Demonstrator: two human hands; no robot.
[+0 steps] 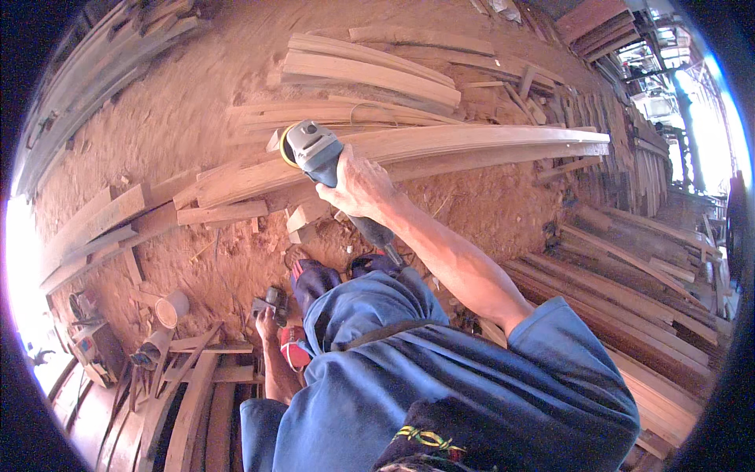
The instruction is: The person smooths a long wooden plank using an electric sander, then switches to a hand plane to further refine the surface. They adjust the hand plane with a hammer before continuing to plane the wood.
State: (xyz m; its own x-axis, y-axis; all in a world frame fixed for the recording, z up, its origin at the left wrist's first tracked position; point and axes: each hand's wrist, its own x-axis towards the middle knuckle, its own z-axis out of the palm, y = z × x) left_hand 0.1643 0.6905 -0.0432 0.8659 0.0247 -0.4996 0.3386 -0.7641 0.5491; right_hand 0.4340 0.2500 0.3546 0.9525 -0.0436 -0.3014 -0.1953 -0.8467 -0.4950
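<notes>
A grey-and-blue handheld angle grinder (313,148) rests its disc on a long curved pale wooden plank (472,141) over sawdust-covered ground (181,102). The right hand (358,187) clasps its body; the left hand (267,322) grips a small dark object (271,300).

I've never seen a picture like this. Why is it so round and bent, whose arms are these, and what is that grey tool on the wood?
There is no machine here: a person wears a wide fisheye camera on the head, looking down, so straight planks bend toward the picture's rim. The blue shirt at the bottom is the person's own.

The right hand reaches forward and grips an angle grinder, a grey and blue power tool whose yellowish disc meets a long pale plank. The left hand is low beside the body and appears to hold a small dark object; what it is cannot be told.

All around is ground covered in reddish sawdust, with stacked planks and offcuts.
</notes>
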